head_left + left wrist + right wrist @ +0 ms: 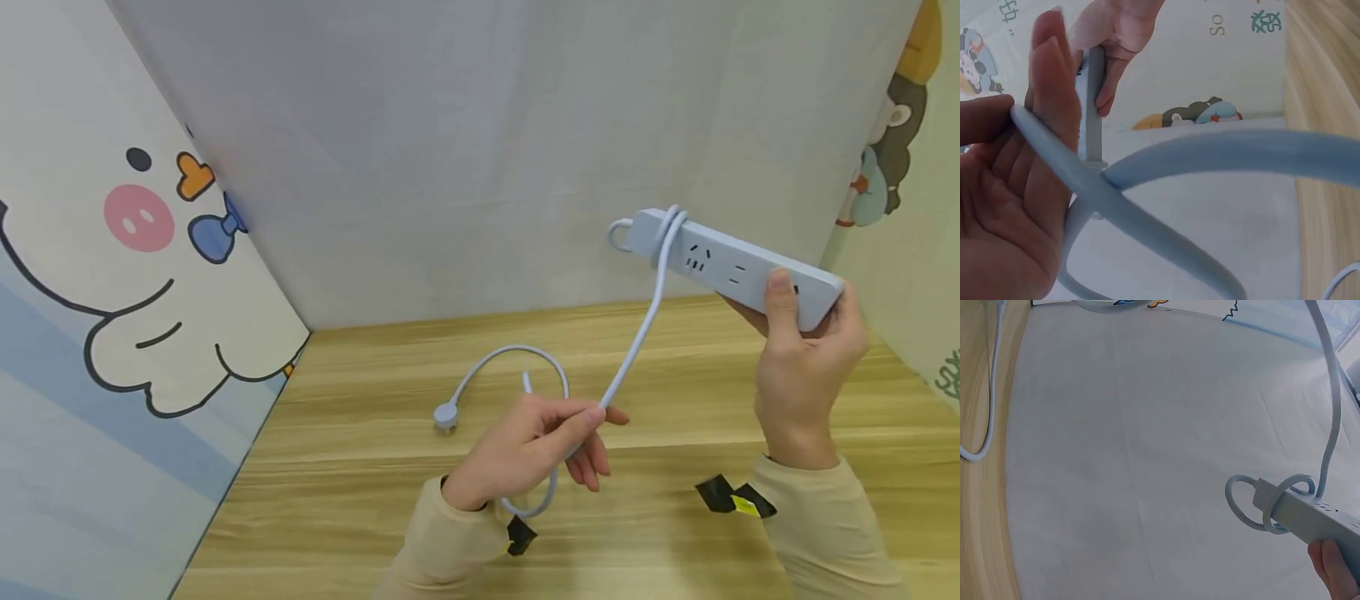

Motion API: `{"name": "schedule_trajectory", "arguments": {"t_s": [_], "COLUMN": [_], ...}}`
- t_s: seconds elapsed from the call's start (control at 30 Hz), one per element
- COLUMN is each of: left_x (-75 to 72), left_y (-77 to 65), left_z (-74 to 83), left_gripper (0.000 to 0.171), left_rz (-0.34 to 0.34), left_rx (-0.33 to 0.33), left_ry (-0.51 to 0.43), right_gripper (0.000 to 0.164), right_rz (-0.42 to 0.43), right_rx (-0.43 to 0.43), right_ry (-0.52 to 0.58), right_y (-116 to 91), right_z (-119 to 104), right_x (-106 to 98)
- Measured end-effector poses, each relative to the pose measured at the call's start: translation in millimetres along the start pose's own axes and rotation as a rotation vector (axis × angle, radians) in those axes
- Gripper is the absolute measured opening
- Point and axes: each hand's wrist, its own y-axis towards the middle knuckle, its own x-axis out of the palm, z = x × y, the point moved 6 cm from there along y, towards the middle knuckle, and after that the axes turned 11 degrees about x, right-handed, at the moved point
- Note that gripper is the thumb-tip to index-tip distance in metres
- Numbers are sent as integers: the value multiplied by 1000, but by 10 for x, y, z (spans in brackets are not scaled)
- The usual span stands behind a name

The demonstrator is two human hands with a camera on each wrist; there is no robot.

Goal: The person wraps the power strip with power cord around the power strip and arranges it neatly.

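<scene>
My right hand (810, 375) grips the far right end of a white power strip (738, 271), thumb on its socket face, and holds it tilted above the table. The strip's white cord (637, 342) loops round the strip's left end and runs down to my left hand (536, 442). There the left thumb and index finger pinch it, the other fingers extended. Beyond that hand the cord curves over the table to its plug (446, 415). In the left wrist view, cord lengths (1141, 219) cross in front of the palm. The right wrist view shows the wrapped loops (1279, 503) at the strip's end.
The wood-grain table (337, 492) meets a pale cloth backdrop (450, 167) behind. A cartoon-printed panel (67, 333) stands on the left and another printed panel (900, 275) on the right. Black tags (716, 493) stick out by the sleeves.
</scene>
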Motion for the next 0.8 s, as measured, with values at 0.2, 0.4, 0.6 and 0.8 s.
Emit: {"name": "schedule_trajectory", "arguments": {"t_s": [0.2,0.4,0.6,0.8], "left_x": [48,23,-79,-121], "left_y": [4,-14,17,-33], "left_z": [-96,-173,-279,-319], "left_gripper": [31,33,39,33], "left_rz": [-141,-203,-171,-181], "left_rx": [-101,-160,-162,-136], "left_ry": [9,68,146,140], "right_gripper": [21,25,29,29], "right_rz": [16,22,-3,-168], "right_rx": [61,107,221,417], "right_ry": [168,317,468,654], "right_y": [48,50,82,56], "right_z": [-28,-38,-8,88], "right_x": [-16,17,9,-6]}}
